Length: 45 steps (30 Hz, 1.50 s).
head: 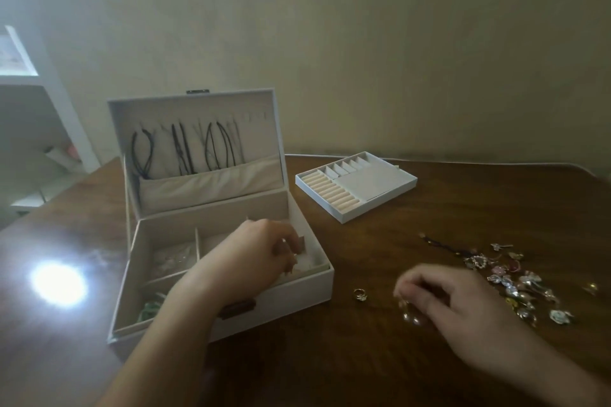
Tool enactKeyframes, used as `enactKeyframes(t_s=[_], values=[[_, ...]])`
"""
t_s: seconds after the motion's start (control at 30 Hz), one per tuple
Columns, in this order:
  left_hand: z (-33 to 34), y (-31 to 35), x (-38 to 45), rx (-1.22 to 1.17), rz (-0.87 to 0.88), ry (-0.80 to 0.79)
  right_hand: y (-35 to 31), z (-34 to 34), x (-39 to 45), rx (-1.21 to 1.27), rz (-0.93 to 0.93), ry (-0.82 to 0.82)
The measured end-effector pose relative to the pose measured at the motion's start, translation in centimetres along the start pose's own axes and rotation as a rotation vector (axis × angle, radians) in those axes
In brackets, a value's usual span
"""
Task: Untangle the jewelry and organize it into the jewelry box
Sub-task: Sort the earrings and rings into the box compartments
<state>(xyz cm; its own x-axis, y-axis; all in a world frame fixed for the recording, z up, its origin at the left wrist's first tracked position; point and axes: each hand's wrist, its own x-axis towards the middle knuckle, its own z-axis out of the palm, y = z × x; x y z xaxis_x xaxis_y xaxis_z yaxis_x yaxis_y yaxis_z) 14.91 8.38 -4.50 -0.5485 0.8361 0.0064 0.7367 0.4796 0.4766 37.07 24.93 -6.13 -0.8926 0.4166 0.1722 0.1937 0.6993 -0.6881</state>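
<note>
Sorting trinkets into the open jewelry box (299, 287) on the table (429, 201).
Her left hand (264, 249) pinches something tiny over the right compartment; the blurred right hand (439, 294) seems to nip a small gold piece (410, 317) beside the loose pile (515, 284). Light, slippery, delicate: lift by fingertips.

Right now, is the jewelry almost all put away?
Not yet. Cords hang in the lid, and bits lie in the box. The left hand reaches inside; the right hand pinches a small piece. A pile and a ring wait on the table.
</note>
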Motion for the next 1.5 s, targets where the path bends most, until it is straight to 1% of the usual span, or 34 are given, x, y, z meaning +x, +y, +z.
enactKeyframes(t_s=[0.1, 0.17, 0.23, 0.33, 0.4, 0.47, 0.53, 0.6, 0.67, 0.73, 0.77, 0.83, 0.9, 0.97, 1.03, 1.07, 1.17, 1.23, 1.3, 1.37, 1.47, 1.5], values=[[-0.2, -0.4, -0.4, -0.055, -0.002, -0.005, -3.9, -0.6, 3.2, 0.178, -0.055, -0.025], [-0.6, -0.8, -1.1, -0.089, 0.003, 0.049, -6.0, -0.4, 5.7, 0.192, -0.114, -0.037], [-1.4, -1.6, -2.3, -0.145, -0.012, 0.184, -7.4, 0.6, 7.9, 0.129, -0.178, -0.053], [-2.9, -3.4, -4.2, -0.241, -0.064, 0.403, -7.6, 3.0, 9.8, -0.078, -0.247, -0.103], [-3.5, -4.5, -5.3, -0.257, -0.081, 0.486, -7.1, 4.4, 10.4, -0.223, -0.263, -0.140], [-3.6, -5.3, -6.0, -0.291, -0.098, 0.507, -6.8, 5.0, 10.5, -0.317, -0.263, -0.147], [-3.4, -5.8, -6.2, -0.301, -0.112, 0.476, -6.8, 5.1, 10.4, -0.388, -0.265, -0.160], [-2.9, -5.8, -6.0, -0.280, -0.107, 0.435, -6.8, 4.9, 10.4, -0.412, -0.279, -0.209], [-2.4, -5.4, -5.5, -0.267, -0.086, 0.432, -6.6, 4.1, 10.8, -0.274, -0.286, -0.234], [-2.3, -4.4, -5.0, -0.243, -0.074, 0.431, -5.3, 2.4, 12.2, -0.100, -0.239, -0.161], [-2.3, -3.7, -4.8, -0.236, -0.074, 0.415, -3.8, 1.4, 13.4, -0.105, -0.197, -0.094], [-2.2, -2.1, -4.1, -0.198, -0.075, 0.382, 0.2, -0.7, 16.1, -0.280, -0.051, 0.008], [-1.8, 0.5, -3.1, -0.115, -0.059, 0.384, 4.5, -2.9, 18.7, -0.441, 0.146, 0.043], [-0.6, 3.6, -1.0, -0.034, -0.025, 0.381, 7.8, -4.9, 20.4, -0.481, 0.308, -0.007], [0.9, 7.0, 1.9, 0.112, -0.010, 0.316, 10.3, -6.1, 21.5, -0.381, 0.408, -0.079], [1.6, 8.5, 3.5, 0.200, -0.018, 0.263, 11.1, -6.3, 21.8, -0.325, 0.428, -0.110], [2.9, 10.4, 7.6, 0.423, -0.078, 0.061, 12.6, -5.8, 22.0, -0.245, 0.400, -0.146], [3.4, 9.7, 9.4, 0.503, -0.158, -0.060, 13.1, -5.3, 22.1, -0.281, 0.369, -0.084], [3.8, 9.1, 10.3, 0.509, -0.232, -0.143, 13.3, -5.3, 21.7, -0.329, 0.339, -0.006], [4.1, 8.9, 10.6, 0.443, -0.272, -0.162, 13.5, -5.2, 21.2, -0.341, 0.343, 0.057], [4.7, 9.2, 10.6, 0.258, -0.273, -0.117, 13.1, -5.3, 19.9, -0.258, 0.373, 0.133], [4.7, 9.2, 10.4, 0.221, -0.270, -0.088, 13.0, -5.4, 19.4, -0.216, 0.346, 0.146]])
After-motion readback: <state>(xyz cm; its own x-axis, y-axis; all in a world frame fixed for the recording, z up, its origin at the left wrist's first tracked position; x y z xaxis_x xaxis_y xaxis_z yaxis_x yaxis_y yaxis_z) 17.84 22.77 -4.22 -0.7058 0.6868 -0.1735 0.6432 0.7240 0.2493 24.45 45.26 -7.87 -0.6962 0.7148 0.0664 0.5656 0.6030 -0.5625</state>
